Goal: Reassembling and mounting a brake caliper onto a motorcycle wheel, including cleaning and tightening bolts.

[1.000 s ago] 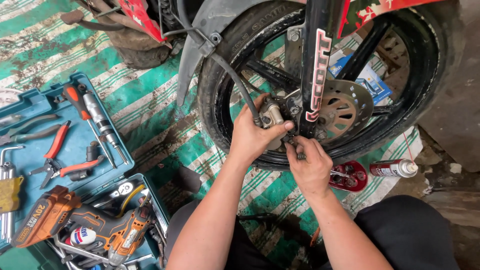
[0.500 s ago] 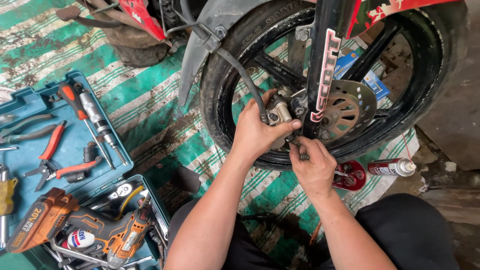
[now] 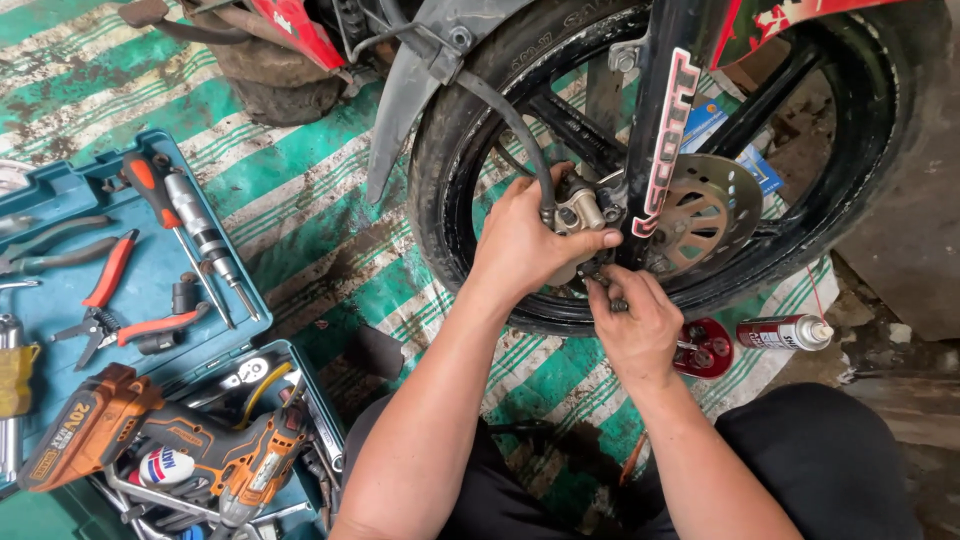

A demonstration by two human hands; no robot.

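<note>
A motorcycle's front wheel (image 3: 455, 200) stands ahead of me, with a perforated brake disc (image 3: 700, 215) beside the black fork leg (image 3: 665, 120). My left hand (image 3: 525, 240) is wrapped around the metal brake caliper (image 3: 580, 210), thumb pressed across it, where a black hose (image 3: 515, 115) joins it. Just below, my right hand (image 3: 635, 325) pinches a small dark tool (image 3: 612, 300) against the caliper's underside; the tool's tip is hidden by the fingers.
An open blue toolbox (image 3: 60, 190) lies at left with red-handled pliers (image 3: 110, 300), a screwdriver (image 3: 165, 210) and an orange cordless drill (image 3: 180, 440). A spray can (image 3: 785, 332) and a small red lid (image 3: 705, 348) sit right of the wheel. A green-striped mat (image 3: 320, 190) covers the floor.
Both hands stay at the caliper. My right hand has shifted slightly under it, and the camera view has drifted a little.
</note>
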